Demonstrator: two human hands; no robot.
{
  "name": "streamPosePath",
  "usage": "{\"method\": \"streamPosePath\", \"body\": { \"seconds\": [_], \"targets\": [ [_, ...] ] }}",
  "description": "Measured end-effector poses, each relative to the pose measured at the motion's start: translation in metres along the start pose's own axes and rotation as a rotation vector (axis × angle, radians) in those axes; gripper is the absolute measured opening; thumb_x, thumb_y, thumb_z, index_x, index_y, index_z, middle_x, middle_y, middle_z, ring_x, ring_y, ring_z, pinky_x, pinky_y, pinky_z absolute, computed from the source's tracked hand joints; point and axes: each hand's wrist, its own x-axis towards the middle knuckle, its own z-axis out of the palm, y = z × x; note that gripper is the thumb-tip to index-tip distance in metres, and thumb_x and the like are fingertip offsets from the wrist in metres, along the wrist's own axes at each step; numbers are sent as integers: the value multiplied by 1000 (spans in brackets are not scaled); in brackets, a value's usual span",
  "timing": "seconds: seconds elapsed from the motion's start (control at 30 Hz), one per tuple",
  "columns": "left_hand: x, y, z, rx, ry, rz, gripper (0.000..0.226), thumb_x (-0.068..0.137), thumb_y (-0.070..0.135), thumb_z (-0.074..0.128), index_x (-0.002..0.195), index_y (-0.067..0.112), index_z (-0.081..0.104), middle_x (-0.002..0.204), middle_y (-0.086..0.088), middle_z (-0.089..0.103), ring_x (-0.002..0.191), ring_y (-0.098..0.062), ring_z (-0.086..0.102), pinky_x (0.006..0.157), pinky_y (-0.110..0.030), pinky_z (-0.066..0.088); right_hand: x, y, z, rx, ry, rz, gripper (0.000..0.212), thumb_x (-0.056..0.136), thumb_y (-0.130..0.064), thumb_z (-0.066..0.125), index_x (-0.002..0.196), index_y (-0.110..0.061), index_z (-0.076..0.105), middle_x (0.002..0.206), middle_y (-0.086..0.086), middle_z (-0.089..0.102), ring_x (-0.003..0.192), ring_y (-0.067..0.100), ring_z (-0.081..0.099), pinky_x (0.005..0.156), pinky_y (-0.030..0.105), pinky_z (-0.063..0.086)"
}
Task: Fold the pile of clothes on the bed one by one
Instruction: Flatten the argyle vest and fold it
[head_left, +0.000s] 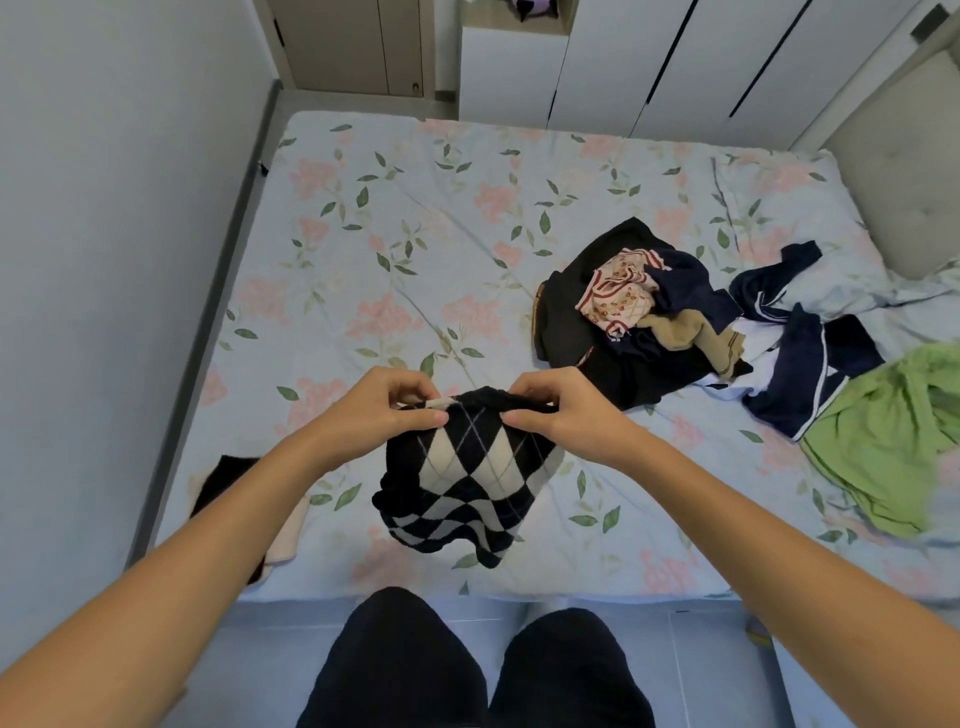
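1. Right now the left hand (387, 402) and the right hand (556, 410) are each pinching the top edge of a black-and-cream argyle garment (462, 483), thumbs pressing against curled fingers.
2. It is hanging from both hands over the near edge of the bed (363, 234).
3. A pile of clothes (639, 312) is lying toward the bed's right side, with a green garment (893, 447) sprawling at the right edge.
4. A folded black-and-cream item (228, 483) is sitting at the near left corner.
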Motion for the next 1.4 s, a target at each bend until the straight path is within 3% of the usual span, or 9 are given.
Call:
{"method": "streamPosePath", "body": {
  "seconds": [0.13,0.27,0.47,0.63,0.8,1.03,1.2,1.33,1.4],
  "targets": [
    [72,-38,-19,-35,46,-71,16,91,24,79,92,8,75,86,-21,70,80,-21,66,86,-38,52,74,34,-1,49,3,97,6,96,-16,74,96,-10,76,84,2,77,81,14,74,74,25,57],
    [184,-107,-33,-19,119,-130,21,93,29,76,97,9,75,93,-13,76,87,-19,72,89,-40,56,187,112,9,60,56,182,12,95,-20,76,105,-13,74,92,7,78,85,21,76,81,36,63],
    [302,-282,-23,117,436,-340,46,100,38,65,139,18,48,131,-7,59,113,-28,59,89,-38,47,310,275,78,-4,343,356,63,97,-23,73,150,-17,41,142,10,55,123,26,58,102,42,52],
    [228,-405,56,179,399,-596,86,83,63,74,144,11,42,135,-9,50,121,-30,57,100,-45,51,242,365,195,-30,286,638,56,90,-38,76,132,-15,47,127,9,55,111,29,61,92,45,54],
    [169,-423,109,69,346,-634,49,86,49,79,102,15,47,84,1,52,76,-17,55,61,-27,41,185,372,249,43,277,739,42,93,-41,73,113,-20,44,94,-8,55,86,16,57,68,31,46],
    [144,-426,131,-120,358,-634,22,102,21,63,118,6,66,106,-7,71,99,-24,67,80,-29,50,157,377,260,221,269,793,21,99,-32,70,111,-15,66,107,2,72,101,26,69,91,44,59],
    [114,-436,141,-359,422,-667,14,104,19,60,118,16,61,111,-6,74,99,-24,73,69,-38,64,120,391,273,230,313,798,35,98,-29,70,81,-6,51,77,17,54,72,34,52,64,44,47],
    [100,-438,147,-300,513,-581,20,101,19,66,105,26,47,85,-4,69,81,-19,68,78,-43,60,105,388,276,311,360,751,20,101,-20,67,89,-12,53,78,14,51,75,29,56,58,27,52],
    [94,-436,150,-225,541,-510,32,100,16,66,103,30,37,67,-13,50,65,-24,51,65,-51,54,99,383,275,392,381,741,18,101,-16,66,109,-20,51,84,22,59,81,41,66,66,41,64]
  ]
}}
